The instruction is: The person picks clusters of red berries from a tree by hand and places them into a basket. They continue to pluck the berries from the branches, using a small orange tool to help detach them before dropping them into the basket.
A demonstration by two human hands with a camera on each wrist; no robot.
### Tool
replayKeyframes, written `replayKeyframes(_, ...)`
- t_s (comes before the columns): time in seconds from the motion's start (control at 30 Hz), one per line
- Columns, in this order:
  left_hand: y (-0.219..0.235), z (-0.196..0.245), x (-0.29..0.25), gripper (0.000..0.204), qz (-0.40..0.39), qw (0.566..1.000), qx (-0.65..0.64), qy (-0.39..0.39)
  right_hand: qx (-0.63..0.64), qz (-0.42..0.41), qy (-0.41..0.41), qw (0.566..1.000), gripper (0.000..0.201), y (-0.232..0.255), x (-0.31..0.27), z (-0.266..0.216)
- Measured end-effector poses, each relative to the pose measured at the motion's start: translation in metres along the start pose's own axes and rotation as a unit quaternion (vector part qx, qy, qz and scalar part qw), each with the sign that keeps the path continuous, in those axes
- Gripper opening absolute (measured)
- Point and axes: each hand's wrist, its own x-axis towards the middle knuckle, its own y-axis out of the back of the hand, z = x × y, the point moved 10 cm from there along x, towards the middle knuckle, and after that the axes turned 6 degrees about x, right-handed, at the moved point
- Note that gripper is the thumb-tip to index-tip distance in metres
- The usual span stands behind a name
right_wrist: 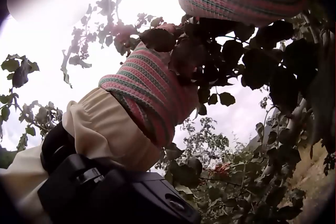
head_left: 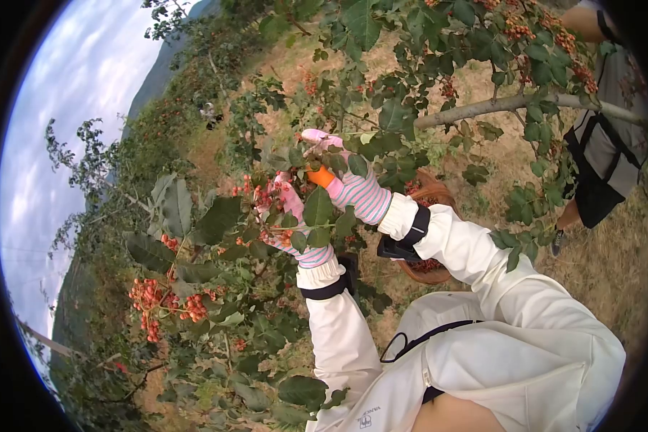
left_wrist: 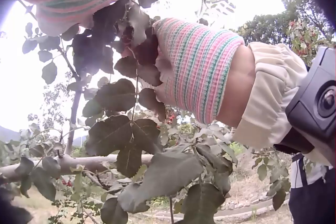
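Reaching into the branch [head_left: 482, 108], both gloved hands work 1 berry cluster [head_left: 263, 196]: left hand [head_left: 289, 216] holds it from below, right hand [head_left: 338, 176] just above, its fingers hidden by leaves.

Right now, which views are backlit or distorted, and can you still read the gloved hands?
Head view: heavy fisheye, black vignette, even daylight; left hand and right hand readable among red berries. Left wrist view: blown-out sky, leaves in silhouette, the right hand's striped glove clear. Right wrist view: strongly backlit, foliage dark, a blurred smudge top left.
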Motion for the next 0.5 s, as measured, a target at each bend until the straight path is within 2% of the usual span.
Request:
replayKeyframes(0.03,0.002,-0.005,-0.001,0.073,0.000,1.000,-0.001,-0.001,-0.187,0.057,0.139,0.971,0.046,0.000,-0.014,-0.026)
replayKeyframes(0.07,-0.001,-0.010,-0.002,0.067,-0.024,0.996,-0.087,-0.007,-0.188,0.057,0.141,0.970,0.046,0.003,-0.013,-0.037)
replayKeyframes(0.1,-0.005,-0.013,-0.004,0.062,-0.049,0.984,-0.173,-0.013,0.001,0.060,0.054,0.997,0.043,0.015,-0.005,-0.036)
replayKeyframes(0.13,-0.008,-0.014,-0.006,0.057,-0.075,0.963,-0.258,-0.018,0.190,0.062,-0.035,0.979,0.042,0.017,-0.001,-0.026)
replayKeyframes(0.17,0.003,-0.022,0.002,0.072,-0.078,0.948,-0.300,0.076,0.376,0.111,-0.115,0.913,0.036,0.005,-0.010,0.016)
replayKeyframes(0.2,-0.002,-0.018,0.005,0.072,-0.078,0.947,-0.302,0.075,0.374,0.110,-0.113,0.914,0.036,0.010,-0.005,0.023)
replayKeyframes(0.23,-0.001,-0.013,0.007,0.073,-0.053,0.945,-0.317,0.064,0.224,0.092,-0.168,0.955,0.035,0.016,-0.002,0.040)
replayKeyframes(0.27,0.001,-0.011,0.009,0.074,-0.029,0.942,-0.331,0.054,0.069,0.072,-0.218,0.971,0.033,0.025,-0.003,0.053)
replayKeyframes(0.3,0.007,0.006,-0.006,0.043,0.044,0.981,-0.159,-0.102,0.119,0.110,-0.176,0.971,0.032,0.047,-0.002,0.014)
replayKeyframes(0.33,0.006,0.004,-0.010,0.043,0.041,0.981,-0.160,-0.102,-0.008,0.146,-0.126,0.981,0.030,0.068,-0.010,-0.001)
replayKeyframes(0.37,0.003,-0.001,-0.011,0.044,0.053,0.962,-0.264,-0.044,0.004,0.134,-0.110,0.985,0.030,0.079,-0.020,-0.010)
replayKeyframes(0.43,-0.002,-0.014,-0.014,0.046,0.078,0.882,-0.459,0.069,0.021,0.072,-0.098,0.992,0.032,0.096,-0.044,-0.026)
replayKeyframes(0.47,0.000,-0.016,-0.013,0.047,0.078,0.866,-0.488,0.078,0.027,0.023,-0.105,0.994,0.035,0.100,-0.062,-0.030)
replayKeyframes(0.5,0.003,-0.015,-0.013,0.047,0.070,0.854,-0.510,0.074,-0.072,-0.041,-0.109,0.991,0.037,0.103,-0.087,-0.025)
